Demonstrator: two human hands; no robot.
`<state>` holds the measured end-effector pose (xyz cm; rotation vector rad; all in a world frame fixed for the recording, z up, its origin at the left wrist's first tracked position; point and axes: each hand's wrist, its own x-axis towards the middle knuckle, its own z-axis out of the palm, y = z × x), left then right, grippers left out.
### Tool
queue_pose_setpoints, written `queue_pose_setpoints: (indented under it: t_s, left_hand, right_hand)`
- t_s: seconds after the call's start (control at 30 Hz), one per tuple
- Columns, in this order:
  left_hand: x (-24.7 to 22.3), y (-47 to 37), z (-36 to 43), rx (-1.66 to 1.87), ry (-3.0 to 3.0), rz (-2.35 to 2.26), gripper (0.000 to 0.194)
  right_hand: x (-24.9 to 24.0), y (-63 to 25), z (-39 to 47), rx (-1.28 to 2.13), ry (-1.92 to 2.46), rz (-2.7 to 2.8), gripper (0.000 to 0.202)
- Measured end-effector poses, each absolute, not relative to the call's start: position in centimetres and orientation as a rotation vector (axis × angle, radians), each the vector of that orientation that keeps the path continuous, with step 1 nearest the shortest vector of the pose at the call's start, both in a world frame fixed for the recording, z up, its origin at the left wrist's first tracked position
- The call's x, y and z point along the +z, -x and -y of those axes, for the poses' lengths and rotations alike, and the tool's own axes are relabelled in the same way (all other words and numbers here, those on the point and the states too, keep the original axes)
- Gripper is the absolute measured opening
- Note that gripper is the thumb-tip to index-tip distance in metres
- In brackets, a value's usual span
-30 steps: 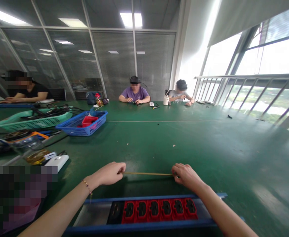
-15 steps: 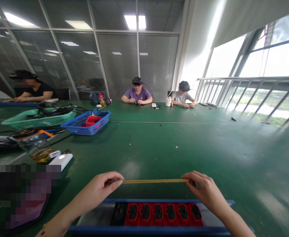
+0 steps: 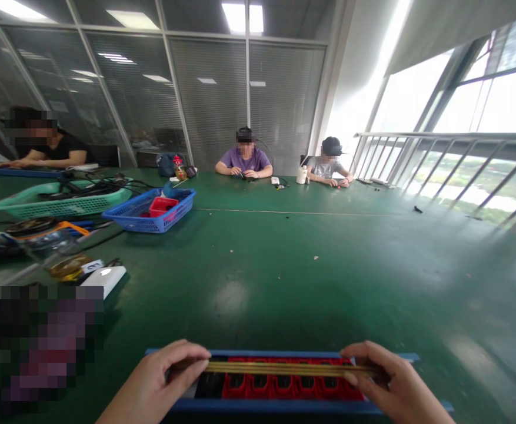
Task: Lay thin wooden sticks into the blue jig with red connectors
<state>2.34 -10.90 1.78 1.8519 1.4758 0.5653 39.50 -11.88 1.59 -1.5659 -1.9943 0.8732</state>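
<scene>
Several thin golden rods (image 3: 279,369) lie side by side, held level between my two hands. My left hand (image 3: 169,374) pinches their left end between thumb and fingers. At the other end, my right hand (image 3: 375,371) has its thumb and fingers closed on the rods. Directly beneath them is a blue-edged tray (image 3: 284,405) with a row of red pieces (image 3: 260,393) that have black centres. A black piece (image 3: 209,386) sits at the left of that row. The rods hide part of the row.
A blue basket (image 3: 152,222) with a red box and a green basket (image 3: 63,206) with cables stand at the left. Nearer are a white device (image 3: 110,280) and a blurred purple object (image 3: 50,353). Three people sit at the far side of the green table (image 3: 275,294).
Both hands have come down and nearer with the rods, which are now over the red pieces instead of beyond the tray. The view has tilted slightly.
</scene>
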Motion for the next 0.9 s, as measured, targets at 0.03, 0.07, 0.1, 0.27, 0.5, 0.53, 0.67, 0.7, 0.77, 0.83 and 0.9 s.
queue_pose_setpoints:
  t_s: [0.03,0.07,0.1,0.27,0.5,0.53,0.67,0.7,0.77,0.83,0.9]
  left_hand:
    - [1.7,-2.4,10.8,0.573,-1.851,-1.485,0.023]
    - [1.5,-2.4,10.8,0.575,-1.854,-1.497,0.023]
    - [1.2,-2.4,10.8,0.572,-1.861,-1.511,0.023]
    - [-0.3,-2.2,10.9,0.543,-1.9,-1.628,0.028]
    - [-0.4,-2.2,10.8,0.502,-1.961,-1.657,0.028]
    - [-0.2,-2.4,10.8,0.489,-1.964,-1.644,0.027]
    - [1.0,-2.9,10.9,0.424,-1.968,-1.604,0.027]
    - [1.3,-3.0,10.9,0.403,-1.972,-1.592,0.028]
    - [2.1,-3.0,10.8,0.361,-1.979,-1.574,0.029]
    - [2.9,-2.7,10.5,0.323,-1.989,-1.569,0.029]
    - [3.6,-2.3,10.1,0.275,-2.011,-1.569,0.029]
  right_hand:
    - [1.3,-39.5,11.9,0.825,1.568,1.987,0.026]
    - [1.1,-39.5,12.0,0.764,1.57,1.987,0.025]
    - [0.8,-39.5,12.1,0.695,1.569,1.994,0.024]
    - [-0.2,-39.0,12.6,0.404,1.533,2.027,0.018]
    - [-1.1,-39.2,12.3,0.345,1.512,2.008,0.019]
    - [-1.1,-39.3,12.3,0.348,1.509,2.008,0.019]
    - [-1.4,-39.5,12.2,0.349,1.492,2.012,0.018]
    - [-1.5,-39.5,12.2,0.362,1.489,2.02,0.018]
    - [-1.8,-39.5,12.2,0.416,1.48,2.049,0.018]
    - [-2.1,-39.4,12.2,0.473,1.47,2.078,0.018]
    - [-2.2,-39.4,12.1,0.502,1.462,2.095,0.019]
